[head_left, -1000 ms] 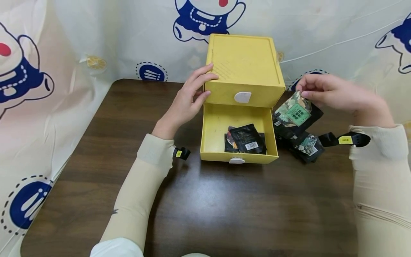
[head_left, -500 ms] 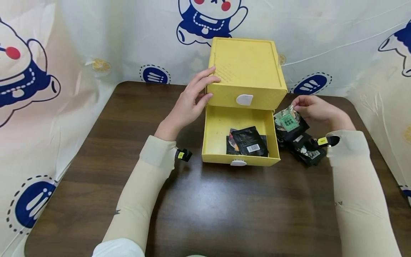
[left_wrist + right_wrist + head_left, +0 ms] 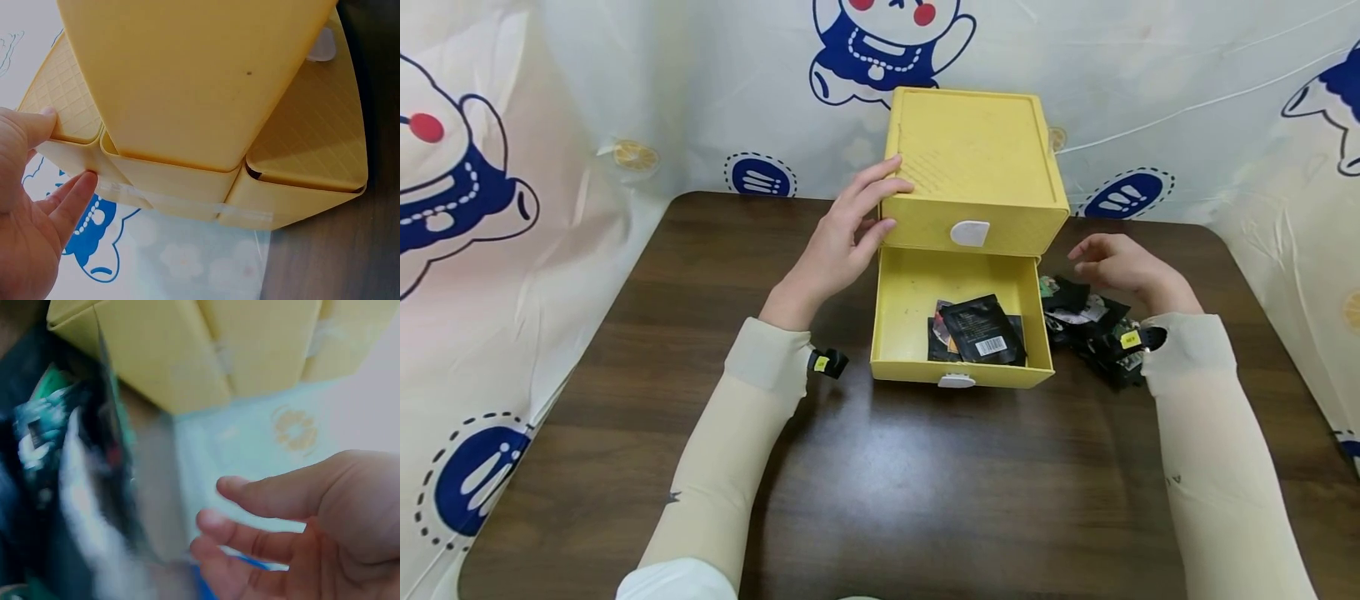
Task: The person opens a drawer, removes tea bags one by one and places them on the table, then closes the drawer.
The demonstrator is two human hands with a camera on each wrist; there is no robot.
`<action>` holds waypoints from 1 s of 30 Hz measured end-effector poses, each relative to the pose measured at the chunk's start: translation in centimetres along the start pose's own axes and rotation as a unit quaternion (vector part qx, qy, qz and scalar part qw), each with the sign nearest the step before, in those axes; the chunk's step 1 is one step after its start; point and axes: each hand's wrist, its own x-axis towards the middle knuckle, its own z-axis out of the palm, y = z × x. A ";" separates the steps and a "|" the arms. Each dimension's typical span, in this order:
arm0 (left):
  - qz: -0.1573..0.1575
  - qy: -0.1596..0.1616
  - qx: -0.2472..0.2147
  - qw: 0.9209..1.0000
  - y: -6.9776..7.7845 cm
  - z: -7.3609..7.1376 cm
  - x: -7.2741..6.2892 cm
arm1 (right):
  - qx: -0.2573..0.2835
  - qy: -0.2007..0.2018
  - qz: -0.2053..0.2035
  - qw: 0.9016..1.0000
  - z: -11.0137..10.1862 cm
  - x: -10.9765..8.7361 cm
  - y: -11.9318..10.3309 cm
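A yellow drawer box (image 3: 973, 150) stands at the back of the table, with one drawer (image 3: 902, 369) pulled out below its top drawer. Several black sachets (image 3: 981, 329) lie in that drawer, one showing a barcode. My left hand (image 3: 835, 242) rests on the box's left side, fingers extended along the upper edge and thumb on the front. The left wrist view shows the thumb and fingers (image 3: 78, 194) touching the top drawer section. Right of the box lies a pile of black sachets (image 3: 1097, 337). Just above and behind it, my right hand (image 3: 1123, 267) hovers, holding nothing, fingers apart (image 3: 250, 540).
A dark wooden table (image 3: 880, 500) carries everything. Behind and left hangs a white curtain (image 3: 715, 75) with blue cartoon prints. White tabs (image 3: 970, 233) serve as drawer handles. In the left wrist view, a further drawer (image 3: 312, 125) beyond the pulled-out one is closed.
My right hand has moved down and left with a green-labelled sachet, and let it go onto the pile beside the box. The left hand stays on the box.
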 end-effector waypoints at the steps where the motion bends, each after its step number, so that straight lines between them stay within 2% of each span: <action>1: 0.000 -0.001 0.000 1.000 0.0 0.0 0.0 | -0.017 0.004 -0.002 1.000 -0.1 -0.6 -0.5; 4: 0.002 -0.002 -0.002 1.000 0.0 0.0 0.0 | -0.052 0.012 -0.008 0.999 -0.5 -2.9 -2.7; 7: 0.004 0.000 -0.001 1.000 0.0 0.0 0.0 | -0.071 0.015 -0.039 0.997 -0.9 -5.1 -5.6; 12: 0.004 0.002 -0.001 1.000 0.1 0.0 0.1 | -0.109 -0.001 -0.134 0.985 -1.4 -7.8 -10.2; 16: 0.004 0.002 0.001 1.000 0.0 0.0 0.1 | -0.125 -0.051 -0.198 0.971 -0.9 -8.9 -13.5; 19: 0.002 0.003 0.001 1.000 0.1 -0.1 0.1 | -0.137 -0.093 -0.236 0.958 -0.2 -8.3 -15.9; 22: 0.000 0.004 0.003 1.000 0.1 -0.2 0.0 | -0.166 -0.125 -0.253 0.945 0.9 -6.6 -17.8; 26: 0.000 0.002 0.001 1.000 0.0 -0.1 -0.1 | -0.226 -0.166 -0.240 0.929 2.9 -4.3 -19.4; 30: 0.002 0.000 -0.004 1.000 0.1 -0.1 -0.1 | -0.265 -0.201 -0.210 0.919 4.6 -2.5 -19.8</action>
